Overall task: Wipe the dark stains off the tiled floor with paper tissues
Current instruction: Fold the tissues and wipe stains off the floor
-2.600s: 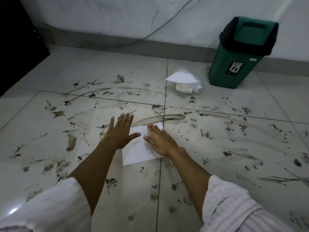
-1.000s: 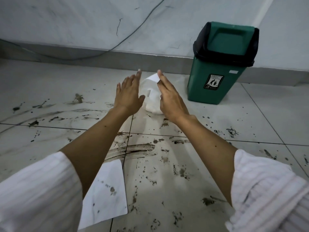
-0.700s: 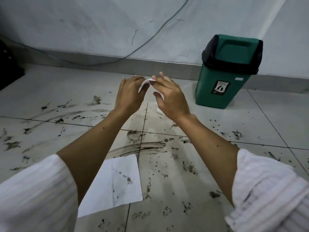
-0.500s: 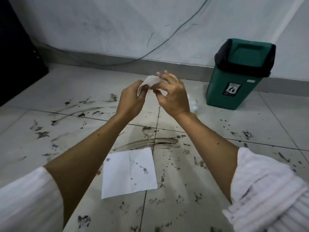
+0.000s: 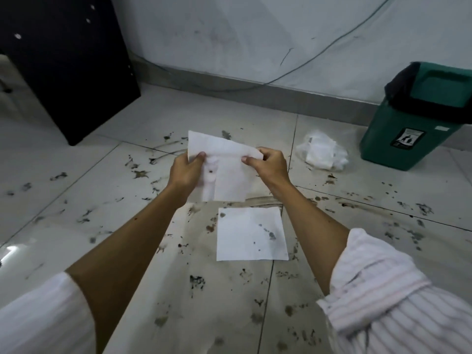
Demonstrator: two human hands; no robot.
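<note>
Pale glossy tiles make up the floor (image 5: 76, 195), which is spattered with dark stains (image 5: 196, 282) and smears on nearly every tile in view. A black cabinet (image 5: 63, 67) stands at the far left against the wall (image 5: 229, 34), and a green bin (image 5: 419, 116) with a black liner sits at the far right. Just left of the bin lies a crumpled pack of tissues (image 5: 321, 153). One flat tissue (image 5: 251, 235), already spotted, lies on the floor between the forearms. Above it, both hands hold a second tissue (image 5: 224, 172) in the air: the left hand (image 5: 186, 172) pinches its left edge, the right hand (image 5: 268, 164) pinches its right edge, thumbs on top.
</note>
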